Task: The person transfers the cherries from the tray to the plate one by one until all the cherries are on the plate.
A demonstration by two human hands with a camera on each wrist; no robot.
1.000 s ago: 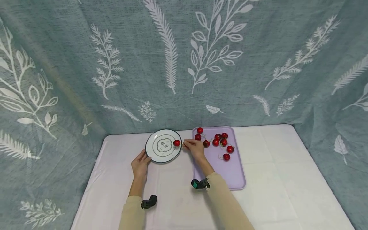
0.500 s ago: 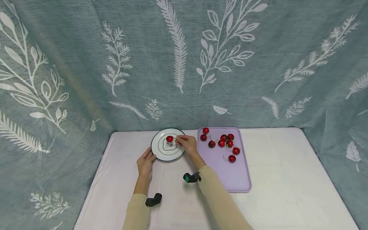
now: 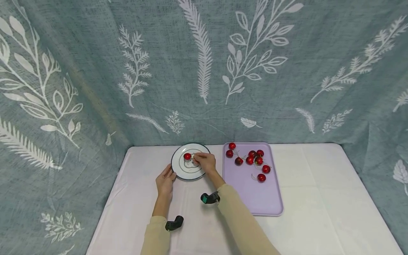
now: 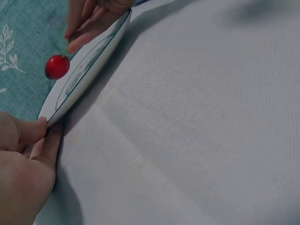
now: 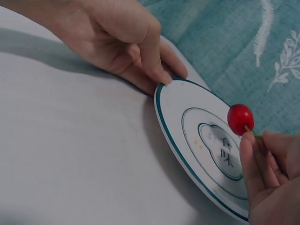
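Observation:
A white plate [image 3: 178, 167] with a dark green rim lies on the table, also seen as the plate [image 5: 187, 136] and the plate [image 4: 89, 65] in the wrist views. My right hand [image 3: 205, 162] pinches the stem of a red cherry [image 3: 187, 156], which hangs just over the plate's middle; the cherry [image 5: 240, 118] and the cherry [image 4: 56, 67] show clearly. My left hand [image 3: 165, 180] holds the plate's near-left edge, its fingertips [image 5: 159, 75] on the rim. Several more cherries [image 3: 251, 159] lie on a lilac tray [image 3: 255, 198].
A white cloth [image 3: 318, 198] covers the table. A teal drape with white leaf prints [image 3: 204, 71] hangs behind and at both sides. The tray stands just right of the plate.
My right hand has carried the cherry leftward from the plate's right rim to over its middle. The left hand stays on the plate's edge. The head view has shifted a little.

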